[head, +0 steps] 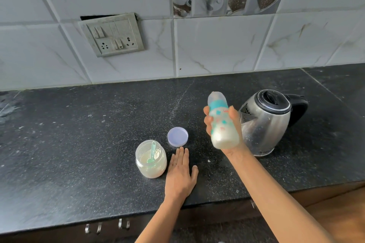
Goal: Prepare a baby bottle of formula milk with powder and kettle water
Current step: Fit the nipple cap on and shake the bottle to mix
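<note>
My right hand [236,122] grips the capped, milky bottle [222,124] raised over the worktop [98,124] beside the kettle [266,124], my left hand [180,175] rests flat, fingers [180,155] straight, and I judge short firm shakes, collar tight, advisable.

Teal-banded bottle [222,122] (milky), lilac lid [177,136], blk speckled counter [79,144]

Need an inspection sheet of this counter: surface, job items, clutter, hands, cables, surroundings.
Surface: black speckled countertop, pale dusty smears at left.
Job's things: baby bottle capped, milky liquid inside, tilted; powder jar open, green scoop inside; lid lying flat, apart from the jar; kettle at right, closed.
Clutter: nothing seen.
Hands: right hand grips the bottle above the counter; left hand rests flat on the counter.
Cables: nothing seen.
Surroundings: tiled wall, switchboard, drawer handles below.
</note>
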